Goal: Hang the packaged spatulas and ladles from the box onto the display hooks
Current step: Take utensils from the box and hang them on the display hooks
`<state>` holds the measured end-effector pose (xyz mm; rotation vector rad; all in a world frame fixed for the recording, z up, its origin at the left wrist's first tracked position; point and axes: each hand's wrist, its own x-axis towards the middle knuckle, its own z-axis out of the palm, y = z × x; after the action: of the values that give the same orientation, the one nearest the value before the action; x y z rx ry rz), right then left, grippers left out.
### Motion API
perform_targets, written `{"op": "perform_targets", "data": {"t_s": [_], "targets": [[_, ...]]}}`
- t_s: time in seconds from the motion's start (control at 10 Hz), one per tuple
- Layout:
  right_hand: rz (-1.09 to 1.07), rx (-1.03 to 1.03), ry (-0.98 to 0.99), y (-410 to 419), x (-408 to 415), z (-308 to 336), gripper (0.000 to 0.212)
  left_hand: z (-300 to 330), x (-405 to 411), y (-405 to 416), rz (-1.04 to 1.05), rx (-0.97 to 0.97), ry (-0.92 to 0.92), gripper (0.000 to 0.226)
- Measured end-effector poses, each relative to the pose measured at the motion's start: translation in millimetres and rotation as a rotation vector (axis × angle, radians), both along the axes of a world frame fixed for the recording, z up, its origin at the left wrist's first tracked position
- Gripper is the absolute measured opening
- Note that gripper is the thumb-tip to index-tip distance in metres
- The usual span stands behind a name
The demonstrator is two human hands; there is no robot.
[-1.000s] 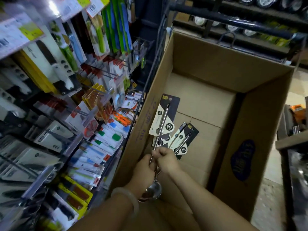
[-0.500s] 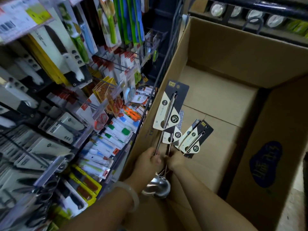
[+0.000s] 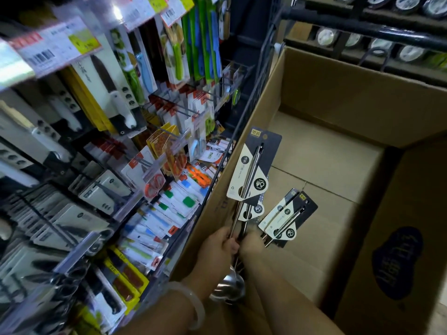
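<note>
Gripping a carded steel ladle [image 3: 251, 175] by its handle, the left hand [image 3: 219, 247] holds it over the near-left corner of the brown cardboard box [image 3: 338, 100]; the right hand [image 3: 251, 244] clasps more carded utensils [image 3: 287, 218] just right.

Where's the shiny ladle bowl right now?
In the head view, the ladle bowl hangs low at centre, just below the left hand and right hand, over the cardboard box's near left corner.

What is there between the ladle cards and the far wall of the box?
In the head view, only bare box floor lies between the ladle cards and the far wall.
</note>
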<state>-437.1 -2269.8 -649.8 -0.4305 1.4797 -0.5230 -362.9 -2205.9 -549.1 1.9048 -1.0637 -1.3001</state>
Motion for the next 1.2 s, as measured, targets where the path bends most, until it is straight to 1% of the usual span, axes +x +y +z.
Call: {"op": "perform_targets", "data": {"t_s": [0.1,0.2,0.3,0.4,0.5,0.6,0.7,0.8,0.9,1.0,1.1,1.2], "targets": [[0.403,-0.224,0.410,5.0,-17.2,-17.8,0.015,0.6,5.1,3.6,0.022,-0.022,-0.019,0.028],[0.376,-0.319,0.468,-1.4,-32.9,3.5,0.020,2.9,9.5,4.9,0.023,-0.038,-0.036,0.018],[0.345,-0.437,0.460,-6.2,-52.4,31.0,0.035,13.7,5.3,4.0,0.015,-0.070,-0.047,0.018],[0.346,-0.601,0.491,-9.9,-59.3,75.9,0.030,33.1,0.1,5.9,0.045,-0.138,0.001,0.020],[0.401,-0.776,0.515,-5.7,-54.0,124.4,0.023,55.7,6.1,14.8,0.101,-0.228,0.011,0.030],[0.535,-0.892,0.498,5.9,-28.7,173.1,0.016,85.3,28.2,34.0,0.211,-0.333,0.034,0.029],[0.679,-1.083,0.506,32.1,15.4,219.3,0.011,116.5,66.1,70.2,0.305,-0.440,-0.007,0.031],[0.809,-1.262,0.475,79.9,66.8,260.6,0.017,148.7,109.4,128.4,0.413,-0.542,-0.051,0.020],[0.930,-1.393,0.373,146.3,120.8,292.3,0.016,176.8,148.8,207.3,0.552,-0.632,-0.072,0.022],[1.016,-1.464,0.240,232.7,170.6,318.1,0.018,193.5,179.2,306.3,0.726,-0.665,-0.122,0.033],[1.138,-1.516,0.068,336.3,213.0,333.6,0.007,207.2,197.5,419.6,0.904,-0.677,-0.186,0.032],[1.280,-1.541,-0.066,446.8,247.4,344.3,0.030,218.3,207.1,537.9,1.074,-0.665,-0.279,0.028]]}}
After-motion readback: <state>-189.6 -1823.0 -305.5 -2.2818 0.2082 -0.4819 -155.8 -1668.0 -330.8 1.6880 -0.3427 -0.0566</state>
